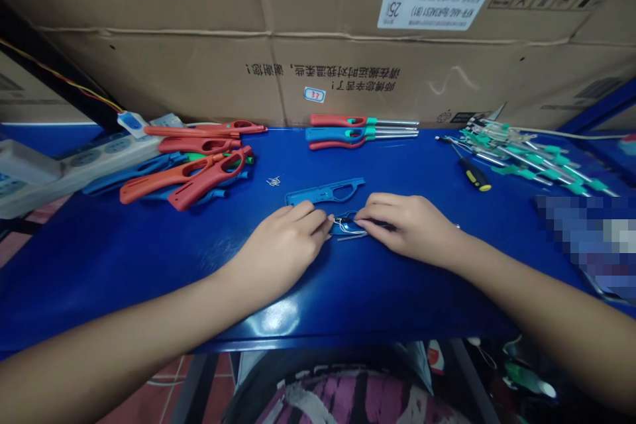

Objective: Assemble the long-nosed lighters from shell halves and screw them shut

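My left hand (294, 237) pinches the left end of a blue plastic lighter shell half (338, 228) low over the table. At its other end, my right hand (408, 225) is closed, with thumb and forefinger at a small black part (342, 220) lying over the shell half. Thin white wires (354, 230) run out from the black part between the hands. My fingers hide much of the shell half and both its ends. Just beyond them, a second blue shell half (325, 193) rests on the table with its inside facing up.
Left stand red, orange and blue shells (199, 175) beside a power strip (99, 156). Several assembled lighters (338, 134) lie at the back centre. Metal tubes with green parts (541, 156) and a screwdriver (474, 174) are right. Small pins (273, 181) lie loose. A cardboard box (199, 66) walls the back.
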The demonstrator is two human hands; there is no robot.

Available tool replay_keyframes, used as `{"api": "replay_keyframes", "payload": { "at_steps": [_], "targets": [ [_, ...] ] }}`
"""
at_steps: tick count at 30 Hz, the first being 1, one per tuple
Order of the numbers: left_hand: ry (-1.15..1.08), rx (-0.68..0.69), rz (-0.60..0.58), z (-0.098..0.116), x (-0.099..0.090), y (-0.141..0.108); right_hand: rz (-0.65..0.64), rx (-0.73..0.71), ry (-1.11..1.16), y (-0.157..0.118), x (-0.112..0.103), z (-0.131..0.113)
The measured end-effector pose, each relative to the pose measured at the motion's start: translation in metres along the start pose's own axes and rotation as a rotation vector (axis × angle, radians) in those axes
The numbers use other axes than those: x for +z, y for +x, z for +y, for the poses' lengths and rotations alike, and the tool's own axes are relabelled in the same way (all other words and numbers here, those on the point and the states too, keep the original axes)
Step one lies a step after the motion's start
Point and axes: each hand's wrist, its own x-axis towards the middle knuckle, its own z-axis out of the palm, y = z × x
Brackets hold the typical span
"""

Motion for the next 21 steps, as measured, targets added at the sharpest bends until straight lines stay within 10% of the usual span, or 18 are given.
{"api": "replay_keyframes", "payload": {
  "at_steps": [11,21],
  "targets": [
    [-0.227,-0.091,-0.017,-0.001,-0.001,0.0,0.038,-0.006,0.157,0.003,0.003,0.001],
    [0.048,0.02,0.046,0.008,-0.003,-0.002,-0.106,-0.029,0.155,-0.001,-0.014,-0.004]
  ]
}}
